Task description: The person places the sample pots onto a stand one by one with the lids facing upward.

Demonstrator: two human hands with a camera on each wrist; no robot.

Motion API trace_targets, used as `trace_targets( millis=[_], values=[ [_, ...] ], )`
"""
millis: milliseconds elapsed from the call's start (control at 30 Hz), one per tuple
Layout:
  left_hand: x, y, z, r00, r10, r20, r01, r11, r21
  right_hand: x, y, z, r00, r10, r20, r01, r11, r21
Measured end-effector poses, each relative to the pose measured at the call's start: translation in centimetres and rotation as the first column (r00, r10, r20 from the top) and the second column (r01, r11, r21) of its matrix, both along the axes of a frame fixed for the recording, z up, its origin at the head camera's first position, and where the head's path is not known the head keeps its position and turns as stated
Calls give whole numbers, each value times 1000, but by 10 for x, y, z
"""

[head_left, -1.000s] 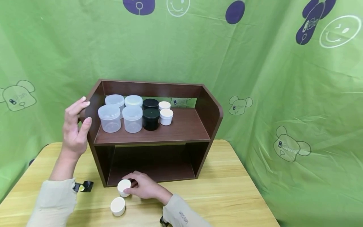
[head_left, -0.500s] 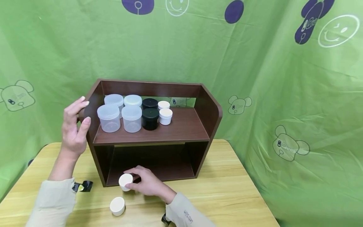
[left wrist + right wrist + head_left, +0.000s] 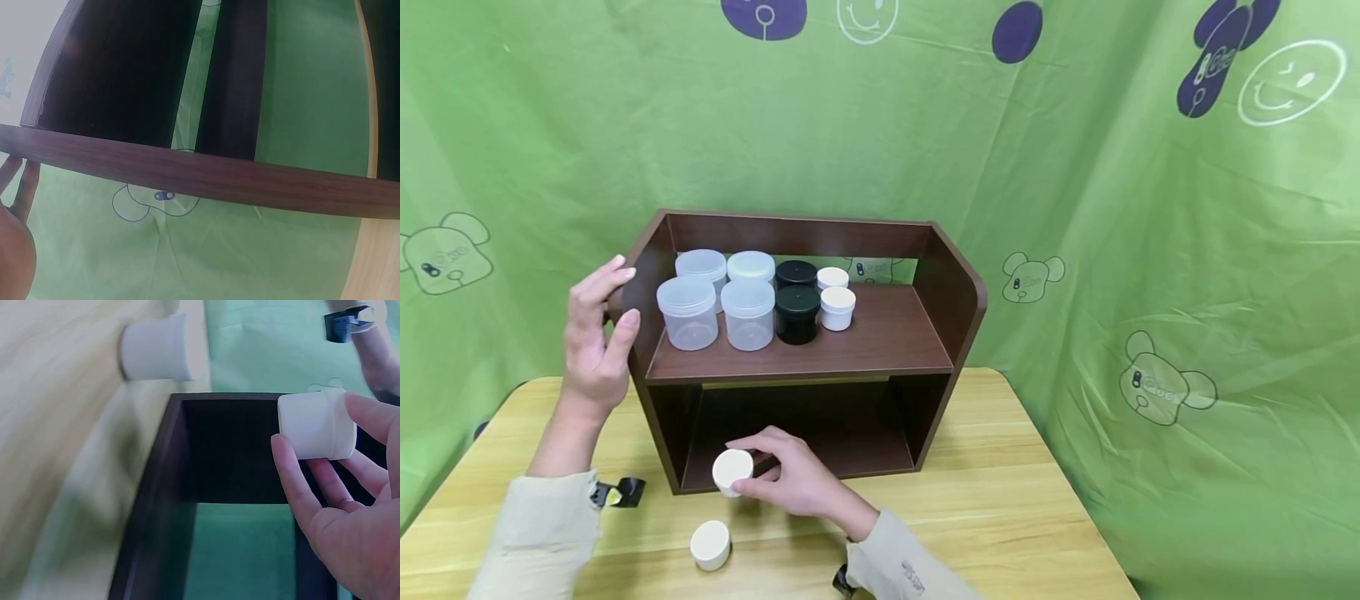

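My right hand (image 3: pixel 793 477) pinches a small white screw-top jar (image 3: pixel 732 472) between thumb and fingers, just in front of the shelf's lower opening. The right wrist view shows this jar (image 3: pixel 315 425) held off the table, its lid towards my palm. A second white jar (image 3: pixel 711 546) stands on the table nearer me. My left hand (image 3: pixel 597 337) grips the front edge of the left side panel of a dark brown two-tier shelf (image 3: pixel 805 372). In the left wrist view, part of that hand (image 3: pixel 15 237) meets the panel (image 3: pixel 187 172) from outside.
On the upper tier stand two rows of jars: clear frosted ones (image 3: pixel 691 315), black ones (image 3: pixel 797 315) and small white ones (image 3: pixel 837 309). The shelf rests on a wooden table (image 3: pixel 970 517). A green cloth (image 3: pixel 880 125) hangs behind and at the right.
My right hand has lifted the white jar and moved it slightly up towards the shelf's lower opening. The left hand stays on the side panel, and the other white jar has not moved.
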State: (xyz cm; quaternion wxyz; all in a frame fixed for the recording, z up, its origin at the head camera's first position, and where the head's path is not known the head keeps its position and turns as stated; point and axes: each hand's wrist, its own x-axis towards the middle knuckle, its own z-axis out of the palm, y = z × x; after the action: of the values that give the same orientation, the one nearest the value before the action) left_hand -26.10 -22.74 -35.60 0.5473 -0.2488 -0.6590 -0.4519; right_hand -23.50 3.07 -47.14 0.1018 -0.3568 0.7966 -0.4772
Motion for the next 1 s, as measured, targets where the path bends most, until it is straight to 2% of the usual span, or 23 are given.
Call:
trace_targets(
  millis=[133, 533, 700, 1000],
  values=[
    [0, 1, 1, 1000, -1, 0, 1, 1000, 0, 4, 5, 15, 999, 6, -36, -8, 999, -44],
    [1, 1, 1, 1000, 13, -4, -13, 1000, -4, 14, 23, 60, 998, 2, -59, -10, 991, -134],
    [2, 2, 2, 1000, 18, -8, -18, 1000, -6, 14, 33, 75, 997, -28, -73, 16, 987, -162],
    [4, 4, 3, 1000, 15, -12, -15, 1000, -2, 8, 53, 103, 984, -96, -150, 60, 972, -229]
  ],
)
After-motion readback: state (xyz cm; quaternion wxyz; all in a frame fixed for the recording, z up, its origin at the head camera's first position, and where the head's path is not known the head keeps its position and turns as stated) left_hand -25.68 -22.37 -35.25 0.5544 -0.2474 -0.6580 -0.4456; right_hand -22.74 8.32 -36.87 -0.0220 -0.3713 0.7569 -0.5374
